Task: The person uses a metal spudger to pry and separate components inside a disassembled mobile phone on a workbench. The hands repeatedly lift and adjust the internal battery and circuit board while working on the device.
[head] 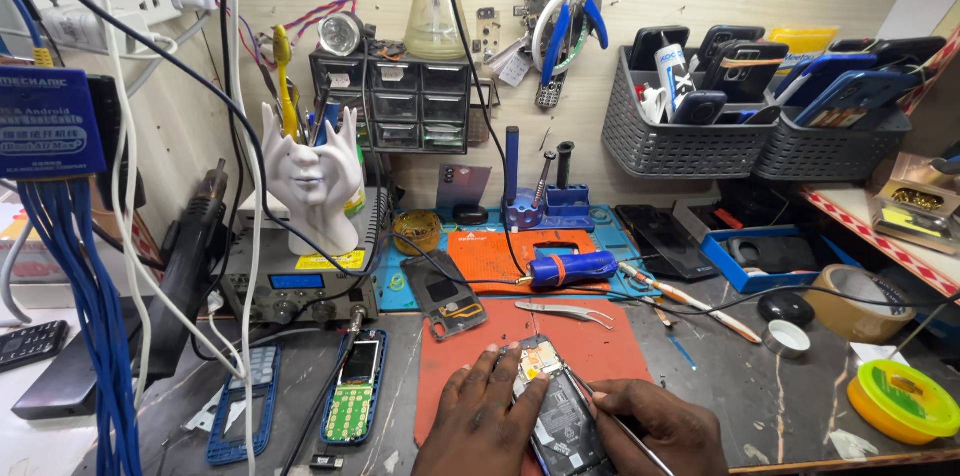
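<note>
A: Hands, count and state?

B: Two. The left hand point(480, 416) lay flat, fingers spread, on the opened phone point(556, 414) and pinned it to the red mat point(600, 336) at the near edge of the surface point(750, 386). The right hand point(660, 426) had its grip pinched on one thin metal tool point(600, 414), tip at the phone's right edge.

A: Exact contact point?

B: Could not tell; the tip was too small, possibly touching the frame.

A: Other items on the mat?

B: One pair of tweezers point(565, 312), and one detached back cover point(445, 294) overlapping the mat's upper left corner.

A: Beyond it?

B: One blue cylindrical tool point(572, 267) on an orange pad point(495, 258). Two grey wall baskets point(690, 141) held several phones. Left of the mat, one keypad phone board point(353, 398) and one blue phone frame point(245, 401). At right, one brown tape roll point(850, 301) and one yellow-green spool point(903, 398).
</note>
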